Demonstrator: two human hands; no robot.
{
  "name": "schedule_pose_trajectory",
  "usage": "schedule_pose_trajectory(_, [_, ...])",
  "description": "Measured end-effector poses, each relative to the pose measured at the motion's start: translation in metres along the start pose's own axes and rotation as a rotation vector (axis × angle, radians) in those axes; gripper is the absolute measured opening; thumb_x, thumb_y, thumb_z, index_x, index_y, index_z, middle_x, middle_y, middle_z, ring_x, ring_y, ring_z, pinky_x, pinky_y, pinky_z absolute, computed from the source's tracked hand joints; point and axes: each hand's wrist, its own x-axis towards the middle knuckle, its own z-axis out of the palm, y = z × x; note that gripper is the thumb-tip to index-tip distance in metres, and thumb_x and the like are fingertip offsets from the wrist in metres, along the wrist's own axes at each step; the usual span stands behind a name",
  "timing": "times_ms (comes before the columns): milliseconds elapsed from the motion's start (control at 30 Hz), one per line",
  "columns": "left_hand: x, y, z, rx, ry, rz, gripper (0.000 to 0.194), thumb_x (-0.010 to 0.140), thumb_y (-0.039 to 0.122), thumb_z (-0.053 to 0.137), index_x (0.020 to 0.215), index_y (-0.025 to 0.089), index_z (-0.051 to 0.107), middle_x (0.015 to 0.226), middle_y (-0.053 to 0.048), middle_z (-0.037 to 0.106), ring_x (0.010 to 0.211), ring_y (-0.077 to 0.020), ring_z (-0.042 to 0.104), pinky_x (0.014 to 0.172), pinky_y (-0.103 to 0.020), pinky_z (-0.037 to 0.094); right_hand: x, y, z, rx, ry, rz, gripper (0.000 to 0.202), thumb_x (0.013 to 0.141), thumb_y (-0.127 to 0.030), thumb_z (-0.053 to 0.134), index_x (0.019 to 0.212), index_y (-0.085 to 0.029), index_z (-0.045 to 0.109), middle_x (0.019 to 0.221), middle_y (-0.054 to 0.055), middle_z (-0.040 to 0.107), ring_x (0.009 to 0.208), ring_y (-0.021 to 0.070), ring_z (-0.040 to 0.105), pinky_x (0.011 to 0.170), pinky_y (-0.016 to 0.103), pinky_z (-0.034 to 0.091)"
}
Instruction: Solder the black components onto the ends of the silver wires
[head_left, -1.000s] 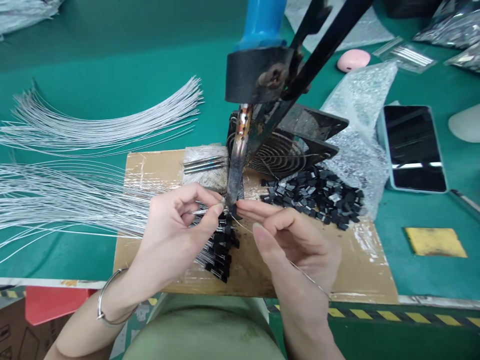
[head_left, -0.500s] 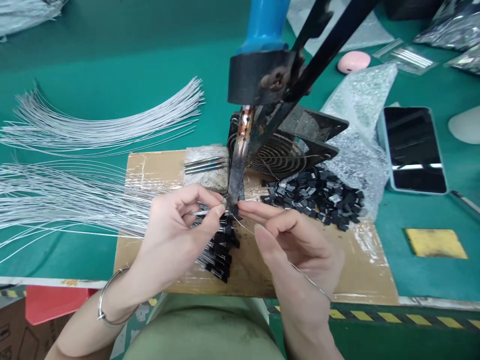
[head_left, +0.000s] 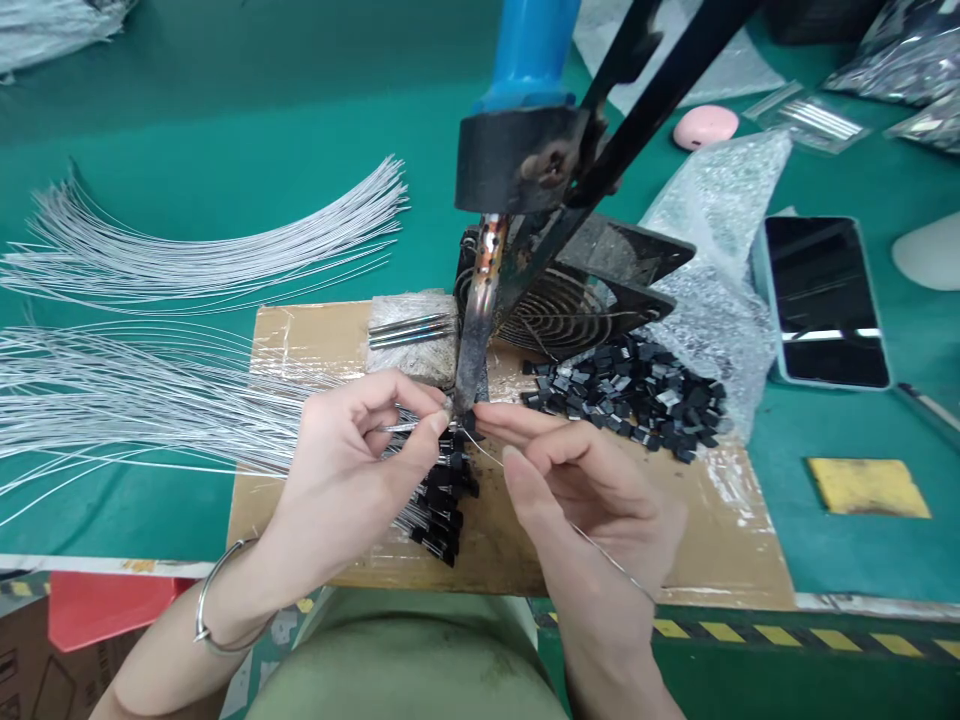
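My left hand (head_left: 367,460) is closed in a pinch on a thin grey wire (head_left: 401,427), right beside the tip of a soldering iron (head_left: 472,350). The iron hangs tip down from a black stand, with a blue handle above. My right hand (head_left: 600,490) is closed around a strand of solder wire (head_left: 484,450), which runs across the palm with its front end at the iron tip. Its extended fingertips touch a small black connector (head_left: 469,422) under the tip. The joint itself is mostly hidden by fingers and iron. Below lie several black connectors with wires (head_left: 442,510).
A cardboard sheet (head_left: 600,540) covers the work spot. Loose black connectors (head_left: 637,390) are heaped at right, before a small fan (head_left: 562,310). Wire bundles (head_left: 225,260) lie at left. A phone (head_left: 825,300) and yellow sponge (head_left: 870,487) are farther right.
The thumb of my right hand has shifted slightly left, toward the iron tip, with the solder wire. My left hand keeps its place.
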Motion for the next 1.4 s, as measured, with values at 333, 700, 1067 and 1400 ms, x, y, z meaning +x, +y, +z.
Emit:
schedule_pose_trajectory(333, [0.0014, -0.0025, -0.0001, 0.046, -0.004, -0.003, 0.009, 0.086, 0.016, 0.073, 0.077, 0.017, 0.071, 0.087, -0.001, 0.076, 0.061, -0.0091, 0.056, 0.051, -0.022, 0.035, 0.0005, 0.0015, -0.0011, 0.009, -0.006, 0.008, 0.022, 0.095, -0.012, 0.071, 0.077, -0.022, 0.066, 0.114, 0.004, 0.084, 0.104, 0.019, 0.081, 0.097, 0.031, 0.066])
schedule_pose_trajectory(700, [0.0006, 0.0009, -0.0006, 0.044, 0.004, -0.009, 0.011, 0.086, 0.017, 0.074, 0.076, 0.016, 0.071, 0.086, -0.003, 0.076, 0.063, -0.0104, 0.058, 0.052, -0.023, 0.036, 0.0001, 0.0019, -0.0012, -0.03, 0.005, 0.004, 0.021, 0.094, -0.015, 0.074, 0.076, -0.022, 0.065, 0.112, 0.006, 0.084, 0.104, 0.0217, 0.081, 0.097, 0.035, 0.066])
schedule_pose_trajectory(1067, [-0.0002, -0.0014, 0.0, 0.047, 0.005, -0.002, 0.011, 0.086, 0.017, 0.074, 0.075, 0.017, 0.071, 0.084, -0.002, 0.076, 0.06, -0.0098, 0.056, 0.051, -0.022, 0.035, -0.0009, 0.0015, -0.0011, 0.009, -0.019, -0.008, 0.022, 0.096, -0.013, 0.071, 0.077, -0.022, 0.065, 0.114, 0.003, 0.084, 0.104, 0.0182, 0.081, 0.096, 0.029, 0.065])
schedule_pose_trajectory(1400, [0.0006, -0.0013, -0.0005, 0.076, 0.012, -0.002, 0.01, 0.084, 0.017, 0.074, 0.075, 0.017, 0.071, 0.086, -0.004, 0.077, 0.062, -0.0113, 0.059, 0.05, -0.022, 0.037, -0.0005, 0.0022, -0.0009, -0.063, 0.013, 0.005, 0.021, 0.094, -0.017, 0.074, 0.075, -0.023, 0.066, 0.109, 0.006, 0.084, 0.103, 0.0223, 0.08, 0.094, 0.035, 0.065])
